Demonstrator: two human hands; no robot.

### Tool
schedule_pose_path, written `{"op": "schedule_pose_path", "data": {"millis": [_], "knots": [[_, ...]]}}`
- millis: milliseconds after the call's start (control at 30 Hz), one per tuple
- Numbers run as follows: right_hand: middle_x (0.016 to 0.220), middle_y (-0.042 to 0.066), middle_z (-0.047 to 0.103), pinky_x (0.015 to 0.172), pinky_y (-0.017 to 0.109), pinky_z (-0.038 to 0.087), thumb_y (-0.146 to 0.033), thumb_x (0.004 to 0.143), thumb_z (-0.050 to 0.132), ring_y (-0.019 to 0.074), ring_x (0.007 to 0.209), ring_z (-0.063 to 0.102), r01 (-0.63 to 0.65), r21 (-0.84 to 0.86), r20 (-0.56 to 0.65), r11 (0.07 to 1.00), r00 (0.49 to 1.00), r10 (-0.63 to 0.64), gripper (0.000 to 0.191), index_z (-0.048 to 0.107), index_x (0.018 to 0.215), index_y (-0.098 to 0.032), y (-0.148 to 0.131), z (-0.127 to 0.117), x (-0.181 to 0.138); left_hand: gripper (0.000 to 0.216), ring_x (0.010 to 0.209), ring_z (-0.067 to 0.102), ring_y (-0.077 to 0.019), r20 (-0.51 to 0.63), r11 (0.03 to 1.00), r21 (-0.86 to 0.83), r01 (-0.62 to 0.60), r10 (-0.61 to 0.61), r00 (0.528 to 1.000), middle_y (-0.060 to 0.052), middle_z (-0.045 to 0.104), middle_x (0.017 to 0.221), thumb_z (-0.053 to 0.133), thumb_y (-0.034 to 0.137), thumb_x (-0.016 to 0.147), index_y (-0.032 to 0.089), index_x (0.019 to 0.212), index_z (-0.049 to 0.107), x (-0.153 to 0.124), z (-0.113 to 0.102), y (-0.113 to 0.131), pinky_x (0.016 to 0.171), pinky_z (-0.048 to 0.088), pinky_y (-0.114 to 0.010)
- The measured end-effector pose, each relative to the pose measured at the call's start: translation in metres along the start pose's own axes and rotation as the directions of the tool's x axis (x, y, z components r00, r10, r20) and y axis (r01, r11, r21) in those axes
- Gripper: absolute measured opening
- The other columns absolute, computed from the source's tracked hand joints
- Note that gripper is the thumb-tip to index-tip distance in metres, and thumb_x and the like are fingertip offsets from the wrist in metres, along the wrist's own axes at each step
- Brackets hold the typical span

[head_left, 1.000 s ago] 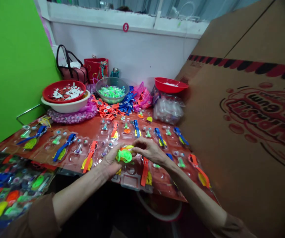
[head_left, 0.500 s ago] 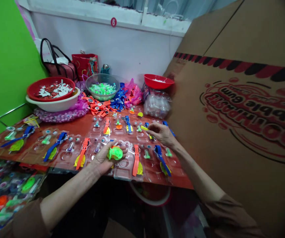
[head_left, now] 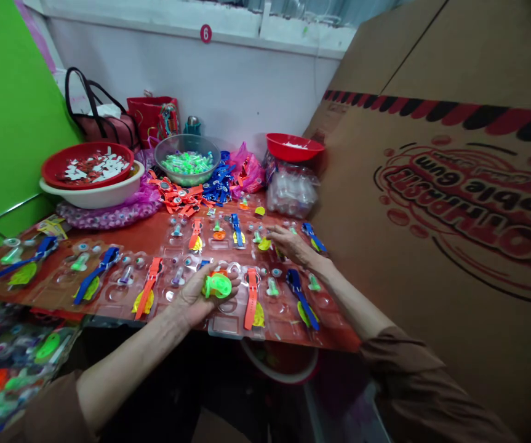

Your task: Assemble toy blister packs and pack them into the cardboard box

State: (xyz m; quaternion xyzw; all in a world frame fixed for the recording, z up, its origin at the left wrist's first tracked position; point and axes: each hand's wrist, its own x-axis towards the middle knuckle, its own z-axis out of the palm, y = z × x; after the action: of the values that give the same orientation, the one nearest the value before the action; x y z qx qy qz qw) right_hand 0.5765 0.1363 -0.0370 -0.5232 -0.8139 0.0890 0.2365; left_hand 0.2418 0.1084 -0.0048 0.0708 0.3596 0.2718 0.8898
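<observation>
My left hand [head_left: 200,292] is palm up, its fingers curled around a small stack of toy pieces. On top is a bright green plastic disc [head_left: 219,285], with orange showing behind it. My right hand [head_left: 290,245] reaches over the far row of clear blister trays, fingers stretched out. Just beside its fingertips a yellow plastic disc [head_left: 264,244] lies in a tray. Part of that tray is hidden under the hand. Around my hands, trays hold an orange toy watch [head_left: 251,298], a blue toy watch [head_left: 302,298] and a small green-capped tube [head_left: 272,287].
At the back are a grey bowl [head_left: 187,147] of green pieces, piles of orange watches [head_left: 177,195] and blue watches [head_left: 219,184], and red bowls [head_left: 48,161] at both sides. A large cardboard box [head_left: 431,246] walls off the right. A green panel [head_left: 11,123] stands left.
The yellow disc has left my right fingers and now lies in the tray. My right hand has lowered slightly. My left hand still holds the green disc.
</observation>
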Motion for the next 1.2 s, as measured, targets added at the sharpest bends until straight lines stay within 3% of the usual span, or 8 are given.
{"op": "schedule_pose_path", "data": {"millis": [200, 300, 500, 667, 800, 1000, 1133, 1200], "knots": [[0.093, 0.009, 0.069, 0.077, 0.034, 0.049, -0.025, 0.094, 0.053, 0.0212, 0.083, 0.062, -0.116, -0.131, -0.096, 0.985, 0.990, 0.104, 0.018, 0.069, 0.096, -0.019, 0.007, 0.013, 0.001, 0.020, 0.064, 0.071, -0.0229, 0.078, 0.998, 0.049, 0.025, -0.028, 0.997, -0.013, 0.071, 0.075, 0.065, 0.027, 0.089, 0.008, 0.095, 0.064, -0.003, 0.007, -0.006, 0.056, 0.058, -0.031], [0.088, 0.007, 0.067, 0.072, 0.031, 0.047, -0.024, 0.091, 0.058, 0.0202, 0.079, 0.060, -0.163, -0.158, -0.091, 0.974, 0.984, 0.150, 0.014, 0.070, 0.087, -0.019, -0.006, 0.020, 0.004, 0.022, 0.066, 0.072, -0.0232, 0.053, 1.000, 0.026, 0.011, -0.013, 0.999, -0.016, 0.072, 0.077, 0.061, 0.027, 0.092, 0.006, 0.096, 0.065, -0.005, 0.008, -0.008, 0.061, 0.058, -0.032], [0.089, 0.005, 0.070, 0.070, 0.032, 0.048, -0.030, 0.092, 0.061, 0.0190, 0.078, 0.063, -0.072, 0.175, -0.191, 0.982, 0.976, 0.106, 0.013, 0.071, 0.092, -0.022, -0.090, 0.010, 0.011, 0.035, 0.076, 0.072, -0.0255, 0.040, 1.000, -0.019, 0.004, -0.003, 0.999, -0.019, 0.073, 0.088, 0.051, 0.028, 0.096, 0.002, 0.117, 0.060, -0.006, 0.012, -0.005, 0.073, 0.059, -0.038], [0.097, 0.003, 0.072, 0.075, 0.034, 0.052, -0.037, 0.092, 0.064, 0.0186, 0.084, 0.065, -0.028, 0.362, -0.036, 0.932, 0.998, 0.045, 0.018, 0.071, 0.106, -0.029, -0.173, 0.002, 0.005, 0.028, 0.071, 0.069, -0.0206, 0.099, 0.995, -0.102, -0.008, 0.018, 0.995, -0.013, 0.072, 0.085, 0.054, 0.019, 0.093, 0.005, 0.116, 0.060, -0.005, 0.016, -0.009, 0.077, 0.058, -0.038], [0.096, 0.003, 0.070, 0.073, 0.033, 0.052, -0.035, 0.091, 0.065, 0.0171, 0.079, 0.062, -0.011, 0.408, 0.007, 0.913, 1.000, 0.008, 0.021, 0.070, 0.110, -0.029, -0.198, 0.007, 0.004, 0.017, 0.061, 0.064, -0.0141, 0.116, 0.995, -0.097, -0.027, 0.038, 0.993, -0.007, 0.069, 0.077, 0.051, 0.016, 0.094, 0.009, 0.103, 0.063, -0.001, 0.015, -0.012, 0.076, 0.059, -0.034], [0.074, -0.001, 0.061, 0.055, 0.024, 0.045, -0.044, 0.082, 0.074, 0.0111, 0.062, 0.054, -0.194, 0.585, -0.017, 0.788, 0.968, 0.250, 0.026, 0.065, 0.086, -0.020, -0.161, 0.012, 0.009, 0.015, 0.069, 0.070, -0.0219, -0.005, 0.998, -0.059, 0.028, -0.028, 1.000, -0.011, 0.069, 0.080, 0.053, 0.022, 0.095, 0.010, 0.100, 0.061, -0.001, 0.012, -0.008, 0.062, 0.061, -0.034], [0.075, -0.002, 0.064, 0.052, 0.025, 0.050, -0.050, 0.070, 0.080, 0.0104, 0.055, 0.057, -0.330, 0.741, -0.070, 0.585, 0.828, 0.556, 0.045, 0.063, 0.099, -0.020, -0.088, 0.002, -0.008, 0.011, 0.072, 0.071, -0.0242, -0.076, 0.998, -0.055, -0.003, -0.002, 0.997, -0.012, 0.069, 0.083, 0.054, 0.020, 0.094, 0.011, 0.100, 0.058, -0.003, 0.009, -0.004, 0.062, 0.063, -0.038], [0.076, 0.000, 0.066, 0.055, 0.027, 0.054, -0.053, 0.067, 0.079, 0.0123, 0.057, 0.061, -0.405, 0.717, -0.136, 0.567, 0.717, 0.684, 0.049, 0.064, 0.098, -0.019, -0.047, -0.007, -0.022, 0.010, 0.073, 0.071, -0.0237, -0.089, 0.999, -0.045, -0.021, 0.016, 0.996, -0.012, 0.069, 0.085, 0.054, 0.021, 0.095, 0.012, 0.098, 0.057, -0.003, 0.008, -0.004, 0.063, 0.063, -0.039]]}}
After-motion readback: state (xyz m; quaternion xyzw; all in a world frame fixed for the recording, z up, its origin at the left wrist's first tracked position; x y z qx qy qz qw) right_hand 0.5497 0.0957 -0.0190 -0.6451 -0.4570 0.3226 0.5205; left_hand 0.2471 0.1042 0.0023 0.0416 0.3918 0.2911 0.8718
